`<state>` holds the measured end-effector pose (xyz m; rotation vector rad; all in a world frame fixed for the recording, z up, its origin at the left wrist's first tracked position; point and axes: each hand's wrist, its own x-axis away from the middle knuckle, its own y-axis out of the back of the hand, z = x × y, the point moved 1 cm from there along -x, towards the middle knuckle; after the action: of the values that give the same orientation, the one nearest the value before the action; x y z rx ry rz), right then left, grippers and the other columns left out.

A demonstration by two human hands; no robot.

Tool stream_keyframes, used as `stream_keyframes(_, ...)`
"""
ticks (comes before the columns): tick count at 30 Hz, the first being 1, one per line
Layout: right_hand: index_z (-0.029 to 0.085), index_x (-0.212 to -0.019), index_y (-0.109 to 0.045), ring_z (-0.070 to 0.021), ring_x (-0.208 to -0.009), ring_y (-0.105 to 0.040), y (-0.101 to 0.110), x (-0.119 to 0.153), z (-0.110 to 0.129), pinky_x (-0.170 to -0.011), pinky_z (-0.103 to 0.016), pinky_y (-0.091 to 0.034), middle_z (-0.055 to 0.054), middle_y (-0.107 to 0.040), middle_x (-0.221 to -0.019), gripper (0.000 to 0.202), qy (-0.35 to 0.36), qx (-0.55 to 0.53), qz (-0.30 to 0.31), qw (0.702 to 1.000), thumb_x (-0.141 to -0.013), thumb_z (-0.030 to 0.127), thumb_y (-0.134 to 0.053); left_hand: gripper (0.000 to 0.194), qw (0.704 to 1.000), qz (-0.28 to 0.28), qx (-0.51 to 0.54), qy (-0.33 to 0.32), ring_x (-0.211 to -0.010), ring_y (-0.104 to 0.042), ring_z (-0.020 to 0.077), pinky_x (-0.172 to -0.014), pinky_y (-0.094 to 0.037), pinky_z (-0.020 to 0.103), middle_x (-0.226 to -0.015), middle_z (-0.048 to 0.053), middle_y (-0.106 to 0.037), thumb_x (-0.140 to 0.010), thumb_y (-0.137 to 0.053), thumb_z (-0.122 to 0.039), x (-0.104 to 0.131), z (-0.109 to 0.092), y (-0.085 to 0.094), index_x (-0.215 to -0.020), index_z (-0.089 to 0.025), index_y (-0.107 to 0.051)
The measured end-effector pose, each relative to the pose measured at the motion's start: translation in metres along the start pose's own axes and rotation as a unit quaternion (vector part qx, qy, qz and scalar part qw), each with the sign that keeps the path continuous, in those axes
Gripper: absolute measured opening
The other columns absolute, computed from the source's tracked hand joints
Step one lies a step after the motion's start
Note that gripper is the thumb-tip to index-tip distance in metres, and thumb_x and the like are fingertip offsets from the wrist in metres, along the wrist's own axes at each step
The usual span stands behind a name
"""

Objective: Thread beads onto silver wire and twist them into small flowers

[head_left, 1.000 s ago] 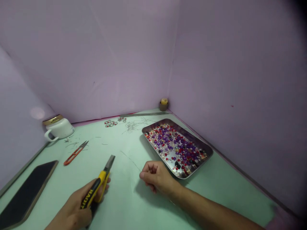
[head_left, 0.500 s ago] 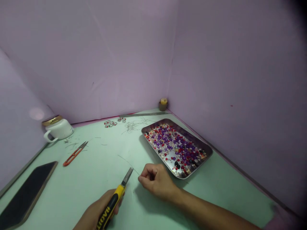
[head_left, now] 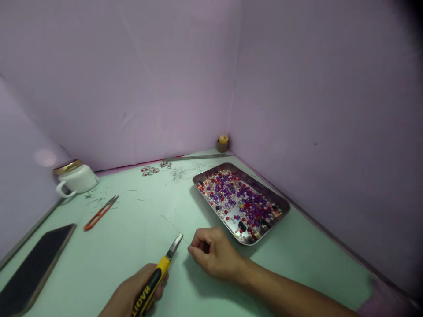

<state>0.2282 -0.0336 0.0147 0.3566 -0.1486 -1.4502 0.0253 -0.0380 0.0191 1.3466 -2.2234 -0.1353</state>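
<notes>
Soft, dim light and a blackened corner

The lighting is dim and diffuse, greying the creased, pale purple walls (head_left: 178, 79). Faint shadows spread left of the shallow rectangular metal tray (head_left: 261, 190) and below the bare right hand (head_left: 216, 253), suggesting light from above and the right. A pale round glare spot (head_left: 45, 157) marks the left wall; glints dot the small round multicoloured beads (head_left: 228, 189). The steel blade of the black-and-yellow utility knife (head_left: 153, 281) shines weakly. Wide-angle stretching lengthens the dark flat slab (head_left: 36, 264). The upper-right corner blackens, a pinkish lower-right patch (head_left: 376, 299) is blurred, and the thin grey wire strand (head_left: 170, 223) barely resolves.
</notes>
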Motion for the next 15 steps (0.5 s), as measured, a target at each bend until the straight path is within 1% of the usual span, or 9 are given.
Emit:
stream_keyframes(2,0.014,-0.055,-0.054,-0.0065,-0.043,-0.038,0.000,0.000,-0.001,-0.041,-0.018,-0.028,0.003,-0.044,-0.046,0.015,-0.002,-0.004,0.001,1.000,-0.067,0.021,-0.052,0.021,1.000,-0.005,-0.007,0.005,-0.055,-0.049,0.0154,-0.048,-0.037,0.023,-0.059,-0.001,-0.053,-0.047,-0.048,-0.015,-0.003,0.007,-0.001,-0.067,-0.020,-0.055)
stream_keyframes(4,0.014,-0.054,-0.053,-0.0062,-0.043,-0.038,0.000,0.000,-0.002,-0.041,-0.018,-0.028,0.003,-0.044,-0.046,0.015,-0.012,-0.017,-0.003,1.000,-0.067,0.021,-0.053,0.022,1.000,-0.007,-0.022,-0.007,-0.052,-0.046,0.0140,-0.045,-0.035,0.022,-0.057,-0.002,-0.050,-0.045,-0.048,-0.014,-0.005,0.011,0.000,-0.065,-0.020,-0.054)
stream_keyframes(6,0.014,-0.055,-0.052,-0.0056,-0.041,-0.037,-0.001,-0.001,-0.004,-0.039,-0.018,-0.027,0.004,-0.044,-0.045,0.014,-0.048,-0.056,0.003,0.997,-0.066,0.023,-0.055,0.024,0.999,-0.006,-0.031,-0.027,-0.053,-0.046,0.0135,-0.046,-0.034,0.022,-0.059,-0.002,-0.050,-0.044,-0.048,-0.013,-0.005,0.010,0.001,-0.067,-0.020,-0.053)
stream_keyframes(7,0.014,-0.057,-0.052,-0.0052,-0.039,-0.037,-0.002,-0.002,-0.004,-0.037,-0.018,-0.026,0.004,-0.044,-0.045,0.014,-0.076,-0.089,0.016,0.993,-0.066,0.024,-0.056,0.025,0.999,-0.004,-0.032,-0.034,-0.054,-0.046,0.0135,-0.047,-0.035,0.022,-0.061,-0.002,-0.051,-0.045,-0.048,-0.012,-0.004,0.009,0.001,-0.068,-0.020,-0.054)
stream_keyframes(9,0.014,-0.062,-0.053,-0.0047,-0.034,-0.037,-0.003,-0.004,-0.005,-0.034,-0.017,-0.027,0.004,-0.047,-0.045,0.018,-0.128,-0.170,0.059,0.975,-0.066,0.031,-0.056,0.025,0.999,-0.003,-0.032,-0.040,-0.056,-0.046,0.0137,-0.049,-0.036,0.022,-0.062,-0.001,-0.052,-0.048,-0.049,-0.012,-0.002,0.005,0.001,-0.070,-0.020,-0.054)
stream_keyframes(11,0.012,-0.065,-0.055,-0.0042,-0.030,-0.037,-0.005,-0.005,-0.005,-0.031,-0.017,-0.028,0.004,-0.050,-0.046,0.025,-0.156,-0.241,0.092,0.953,-0.065,0.037,-0.056,0.022,0.998,-0.004,-0.032,-0.046,-0.056,-0.046,0.0141,-0.051,-0.038,0.023,-0.062,-0.001,-0.053,-0.050,-0.049,-0.013,-0.002,0.002,0.000,-0.070,-0.020,-0.054)
stream_keyframes(13,0.011,-0.065,-0.057,-0.0035,-0.028,-0.036,-0.005,-0.006,-0.004,-0.030,-0.017,-0.029,0.004,-0.050,-0.043,0.027,-0.173,-0.277,0.093,0.940,-0.063,0.037,-0.058,0.018,0.998,-0.008,-0.028,-0.050,-0.057,-0.046,0.0147,-0.052,-0.039,0.023,-0.061,-0.001,-0.053,-0.052,-0.051,-0.015,-0.001,0.000,-0.003,-0.068,-0.020,-0.055)
stream_keyframes(15,0.011,-0.063,-0.057,-0.0029,-0.026,-0.034,-0.005,-0.007,-0.003,-0.028,-0.016,-0.027,0.006,-0.047,-0.039,0.022,-0.190,-0.280,0.075,0.938,-0.061,0.033,-0.060,0.015,0.999,-0.011,-0.020,-0.042,-0.059,-0.048,0.0160,-0.054,-0.041,0.024,-0.061,-0.001,-0.054,-0.053,-0.053,-0.018,-0.001,-0.002,-0.004,-0.067,-0.020,-0.055)
